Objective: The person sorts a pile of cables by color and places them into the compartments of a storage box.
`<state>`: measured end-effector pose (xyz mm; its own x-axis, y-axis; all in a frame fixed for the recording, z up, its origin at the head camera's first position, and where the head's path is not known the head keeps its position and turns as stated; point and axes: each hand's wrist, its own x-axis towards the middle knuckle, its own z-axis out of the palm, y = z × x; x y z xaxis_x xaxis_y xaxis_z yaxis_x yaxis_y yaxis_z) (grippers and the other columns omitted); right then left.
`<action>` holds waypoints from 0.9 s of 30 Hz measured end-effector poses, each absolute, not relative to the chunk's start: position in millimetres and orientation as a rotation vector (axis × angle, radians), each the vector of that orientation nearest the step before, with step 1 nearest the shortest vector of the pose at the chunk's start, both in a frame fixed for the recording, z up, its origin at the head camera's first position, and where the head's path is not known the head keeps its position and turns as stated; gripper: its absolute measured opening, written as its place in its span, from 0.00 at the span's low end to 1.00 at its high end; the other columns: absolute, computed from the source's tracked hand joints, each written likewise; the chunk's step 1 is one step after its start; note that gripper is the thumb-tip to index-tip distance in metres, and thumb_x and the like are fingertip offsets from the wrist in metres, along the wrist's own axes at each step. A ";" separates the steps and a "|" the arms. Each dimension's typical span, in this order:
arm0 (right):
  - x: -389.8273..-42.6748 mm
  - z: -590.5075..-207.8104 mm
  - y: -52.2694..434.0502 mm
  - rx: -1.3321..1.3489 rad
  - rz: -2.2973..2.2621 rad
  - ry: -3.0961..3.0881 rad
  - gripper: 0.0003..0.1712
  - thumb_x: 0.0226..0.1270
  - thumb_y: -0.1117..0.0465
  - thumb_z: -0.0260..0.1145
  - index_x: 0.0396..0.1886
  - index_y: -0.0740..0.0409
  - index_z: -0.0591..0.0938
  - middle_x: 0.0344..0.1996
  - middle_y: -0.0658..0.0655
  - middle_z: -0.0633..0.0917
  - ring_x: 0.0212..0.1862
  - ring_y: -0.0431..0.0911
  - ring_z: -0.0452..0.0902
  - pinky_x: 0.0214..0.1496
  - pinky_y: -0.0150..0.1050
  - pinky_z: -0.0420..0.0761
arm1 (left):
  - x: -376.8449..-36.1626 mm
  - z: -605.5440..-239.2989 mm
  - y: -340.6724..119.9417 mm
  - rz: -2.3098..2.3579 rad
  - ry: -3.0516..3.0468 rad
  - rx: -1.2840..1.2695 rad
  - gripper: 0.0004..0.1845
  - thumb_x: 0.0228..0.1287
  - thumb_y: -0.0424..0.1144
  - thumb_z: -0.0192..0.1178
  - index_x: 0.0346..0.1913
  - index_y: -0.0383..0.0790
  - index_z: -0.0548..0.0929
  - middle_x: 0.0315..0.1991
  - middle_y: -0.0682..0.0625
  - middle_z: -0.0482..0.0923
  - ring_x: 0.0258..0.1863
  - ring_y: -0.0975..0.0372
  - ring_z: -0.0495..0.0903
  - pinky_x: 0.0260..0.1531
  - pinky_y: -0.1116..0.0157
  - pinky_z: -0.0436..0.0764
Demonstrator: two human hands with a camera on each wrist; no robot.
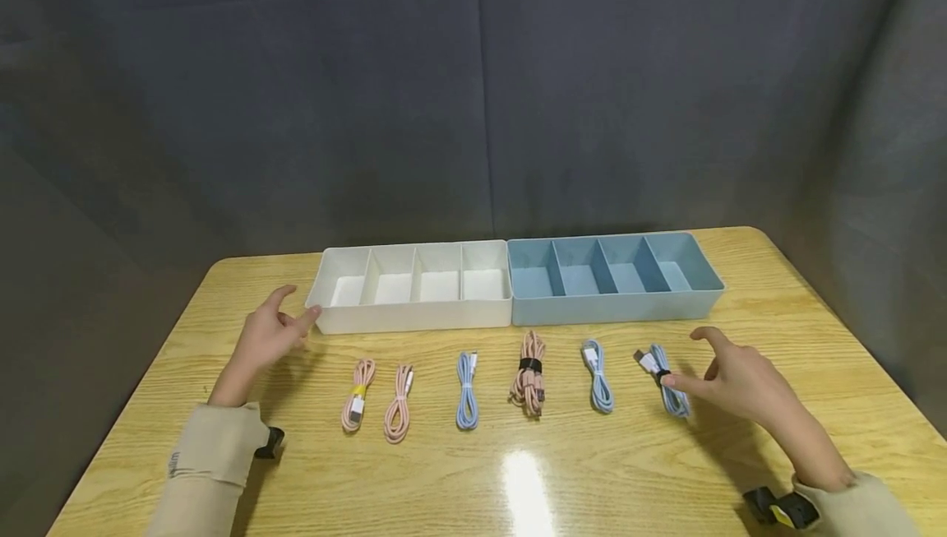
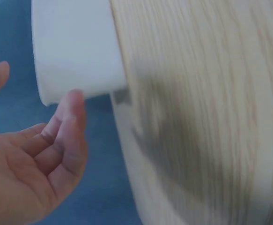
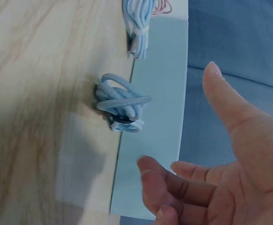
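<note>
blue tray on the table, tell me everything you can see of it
The blue tray is a long, shallow, matte box that looks like plastic, split by three dividers into four compartments with nothing visible in them. It sits flat at the back of the wooden table, its left end against the white tray. Neither hand touches it.

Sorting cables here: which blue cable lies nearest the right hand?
The rightmost blue cable, bound with a black tie; the right hand hovers right beside it. The other two blue cables lie farther left.
</note>
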<state>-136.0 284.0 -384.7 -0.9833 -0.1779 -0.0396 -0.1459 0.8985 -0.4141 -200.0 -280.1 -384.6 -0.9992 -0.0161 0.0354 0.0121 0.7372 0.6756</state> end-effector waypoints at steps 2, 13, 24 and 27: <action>-137.9 -386.0 284.3 -0.266 -0.648 2.957 0.49 0.50 0.39 0.68 0.58 0.71 0.61 0.20 0.51 0.80 0.21 0.42 0.73 0.22 0.39 0.72 | -204.5 -386.2 -284.0 -1.209 -2.930 0.024 0.42 0.65 0.54 0.50 0.68 0.25 0.46 0.33 0.32 0.79 0.25 0.50 0.82 0.22 0.63 0.78; -146.8 -394.3 283.6 -0.325 -0.734 2.831 0.51 0.53 0.42 0.67 0.62 0.73 0.57 0.22 0.52 0.81 0.24 0.42 0.75 0.25 0.39 0.73 | -217.2 -394.9 -291.7 -1.459 -3.028 0.149 0.47 0.64 0.63 0.43 0.70 0.31 0.37 0.37 0.30 0.78 0.25 0.53 0.82 0.26 0.58 0.82; -150.3 -403.8 277.4 -0.409 -0.767 2.776 0.47 0.52 0.49 0.70 0.62 0.72 0.60 0.12 0.47 0.73 0.15 0.39 0.64 0.17 0.33 0.64 | -224.7 -395.5 -289.2 -1.490 -3.070 0.126 0.46 0.65 0.61 0.43 0.69 0.30 0.40 0.37 0.32 0.78 0.25 0.56 0.82 0.24 0.60 0.81; -150.3 -404.5 276.5 -0.438 -0.773 2.777 0.44 0.51 0.56 0.71 0.62 0.71 0.61 0.10 0.45 0.68 0.14 0.38 0.60 0.15 0.32 0.61 | -225.7 -397.4 -287.5 -1.506 -3.061 0.101 0.43 0.67 0.58 0.44 0.69 0.29 0.42 0.37 0.33 0.78 0.25 0.56 0.82 0.24 0.59 0.81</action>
<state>-150.3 276.5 -404.5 -0.9300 -0.3421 -0.1345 -0.2233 0.8165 -0.5324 -225.7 -287.5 -397.4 -0.9617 0.0663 -0.2659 -0.1703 0.6158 0.7693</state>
